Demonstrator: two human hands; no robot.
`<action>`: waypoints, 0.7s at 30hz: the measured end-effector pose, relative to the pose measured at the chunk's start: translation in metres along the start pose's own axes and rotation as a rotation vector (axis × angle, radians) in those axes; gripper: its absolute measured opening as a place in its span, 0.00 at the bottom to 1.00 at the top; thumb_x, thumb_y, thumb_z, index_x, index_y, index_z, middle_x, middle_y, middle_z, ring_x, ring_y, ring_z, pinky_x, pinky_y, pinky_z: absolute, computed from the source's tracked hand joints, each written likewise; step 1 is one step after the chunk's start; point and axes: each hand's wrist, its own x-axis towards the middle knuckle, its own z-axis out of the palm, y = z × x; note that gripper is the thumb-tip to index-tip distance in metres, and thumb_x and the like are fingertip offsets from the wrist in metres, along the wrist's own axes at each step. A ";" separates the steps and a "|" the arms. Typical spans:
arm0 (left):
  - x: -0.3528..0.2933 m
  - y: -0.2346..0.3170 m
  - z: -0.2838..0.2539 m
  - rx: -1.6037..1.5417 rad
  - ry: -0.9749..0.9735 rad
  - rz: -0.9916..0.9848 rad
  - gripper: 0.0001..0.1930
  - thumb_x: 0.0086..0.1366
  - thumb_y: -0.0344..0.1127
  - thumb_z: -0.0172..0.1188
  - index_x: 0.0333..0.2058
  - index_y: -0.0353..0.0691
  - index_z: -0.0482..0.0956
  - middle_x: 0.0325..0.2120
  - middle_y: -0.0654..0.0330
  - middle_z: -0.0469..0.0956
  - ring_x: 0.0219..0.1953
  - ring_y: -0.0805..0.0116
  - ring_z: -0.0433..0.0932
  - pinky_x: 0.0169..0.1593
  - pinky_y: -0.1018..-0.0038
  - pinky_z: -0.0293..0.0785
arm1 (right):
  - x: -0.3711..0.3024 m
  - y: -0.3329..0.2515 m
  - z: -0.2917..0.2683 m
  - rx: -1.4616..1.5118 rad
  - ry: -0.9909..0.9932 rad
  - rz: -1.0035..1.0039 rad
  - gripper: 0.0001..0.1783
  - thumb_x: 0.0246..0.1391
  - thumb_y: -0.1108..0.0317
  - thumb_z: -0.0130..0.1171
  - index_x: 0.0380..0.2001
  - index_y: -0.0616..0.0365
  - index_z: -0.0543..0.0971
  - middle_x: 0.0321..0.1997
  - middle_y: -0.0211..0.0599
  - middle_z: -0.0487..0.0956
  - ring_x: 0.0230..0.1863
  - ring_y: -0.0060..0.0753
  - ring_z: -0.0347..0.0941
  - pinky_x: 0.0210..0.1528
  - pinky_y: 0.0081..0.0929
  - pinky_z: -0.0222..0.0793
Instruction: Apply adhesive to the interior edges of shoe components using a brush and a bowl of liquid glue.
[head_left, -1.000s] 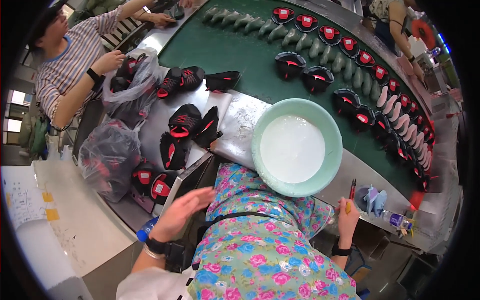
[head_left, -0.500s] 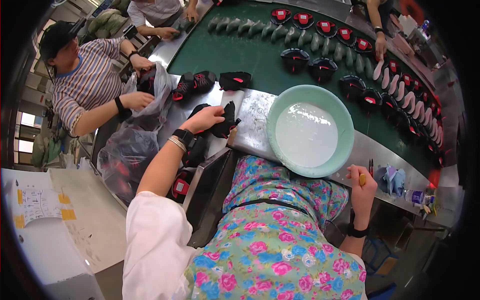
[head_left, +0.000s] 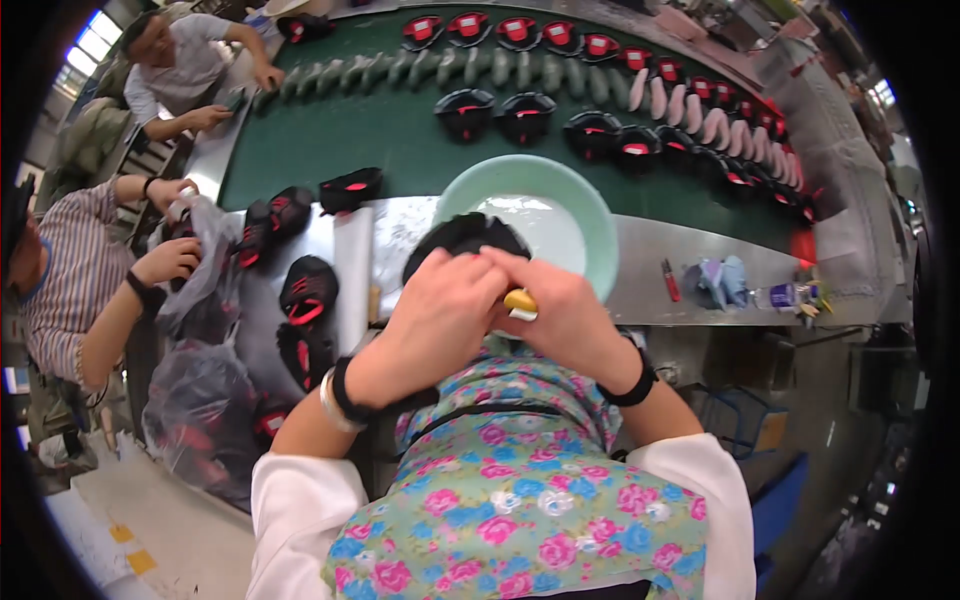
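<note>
In front of me a black shoe upper [head_left: 466, 236] is held over the near left rim of a pale green basin [head_left: 602, 225], which has whitish liquid in it. My left hand [head_left: 437, 312] is closed on the upper's near edge. My right hand [head_left: 570, 312] meets it there, its fingers at the same edge. A yellow-handled tool [head_left: 520, 299] sticks out of the right fist; its working end is hidden. Left of the basin, black and red shoe uppers [head_left: 308, 290] lie on the metal ledge.
Soles [head_left: 440, 70] and shoe uppers [head_left: 526, 118] stand in rows along the green conveyor [head_left: 330, 140]. At left a co-worker in stripes [head_left: 85, 270] handles a plastic bag [head_left: 198, 270]; another person [head_left: 185, 70] sits beyond. A red cutter [head_left: 669, 280], blue cloth [head_left: 722, 282] and bottle [head_left: 783, 296] lie right.
My left hand has brought a black upper from the pile at left to the basin. My right hand has moved inward to meet it, still gripping the yellow-handled tool. The view has shifted right.
</note>
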 end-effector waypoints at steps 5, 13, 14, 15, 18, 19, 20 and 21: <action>-0.028 0.023 0.001 0.054 -0.017 0.042 0.09 0.50 0.28 0.61 0.32 0.39 0.75 0.24 0.62 0.70 0.31 0.64 0.71 0.40 0.67 0.64 | -0.022 0.000 -0.005 0.064 -0.181 -0.068 0.14 0.39 0.66 0.73 0.29 0.57 0.79 0.28 0.35 0.78 0.32 0.39 0.75 0.33 0.30 0.71; -0.066 -0.012 0.001 -0.417 0.657 -0.687 0.12 0.56 0.19 0.55 0.40 0.34 0.74 0.36 0.56 0.74 0.40 0.67 0.73 0.50 0.74 0.67 | -0.028 0.013 -0.014 0.152 -0.101 -0.008 0.15 0.41 0.74 0.70 0.35 0.61 0.78 0.38 0.37 0.81 0.37 0.39 0.78 0.37 0.30 0.76; -0.065 -0.021 0.002 -0.477 0.504 -0.736 0.17 0.58 0.19 0.54 0.48 0.32 0.72 0.43 0.56 0.73 0.45 0.67 0.72 0.55 0.72 0.66 | -0.024 0.009 -0.017 0.160 -0.105 -0.004 0.15 0.41 0.74 0.70 0.35 0.61 0.78 0.38 0.37 0.81 0.37 0.39 0.78 0.37 0.30 0.76; -0.066 -0.019 0.003 -0.682 0.307 -0.767 0.24 0.58 0.19 0.54 0.56 0.32 0.67 0.47 0.56 0.73 0.51 0.68 0.71 0.58 0.71 0.64 | -0.020 0.004 -0.019 0.258 -0.138 -0.005 0.15 0.42 0.74 0.69 0.36 0.62 0.78 0.38 0.37 0.81 0.37 0.38 0.78 0.37 0.30 0.76; -0.088 -0.017 0.031 -1.134 0.053 -0.692 0.33 0.60 0.22 0.59 0.63 0.33 0.57 0.55 0.55 0.68 0.59 0.66 0.66 0.62 0.69 0.60 | -0.010 0.003 -0.010 0.436 -0.275 -0.036 0.18 0.46 0.73 0.68 0.42 0.62 0.78 0.38 0.36 0.81 0.37 0.36 0.77 0.36 0.28 0.76; -0.091 -0.015 0.035 -1.281 0.001 -0.649 0.36 0.60 0.24 0.61 0.64 0.33 0.54 0.57 0.54 0.66 0.61 0.65 0.64 0.63 0.68 0.59 | -0.008 0.005 -0.008 0.502 -0.331 -0.023 0.17 0.46 0.73 0.67 0.42 0.62 0.78 0.39 0.36 0.81 0.38 0.35 0.77 0.35 0.28 0.76; -0.094 -0.017 0.035 -1.469 -0.064 -0.787 0.38 0.61 0.27 0.62 0.65 0.31 0.50 0.59 0.53 0.64 0.63 0.63 0.61 0.65 0.68 0.56 | -0.005 0.004 -0.011 0.507 -0.337 -0.015 0.17 0.46 0.73 0.67 0.42 0.62 0.78 0.39 0.36 0.81 0.38 0.35 0.77 0.35 0.28 0.76; -0.093 -0.016 0.038 -1.477 -0.063 -0.797 0.38 0.61 0.27 0.62 0.65 0.31 0.50 0.59 0.53 0.64 0.63 0.63 0.61 0.65 0.68 0.56 | 0.001 0.000 -0.016 0.481 -0.403 0.032 0.16 0.47 0.72 0.67 0.41 0.62 0.78 0.40 0.37 0.80 0.39 0.36 0.77 0.38 0.29 0.76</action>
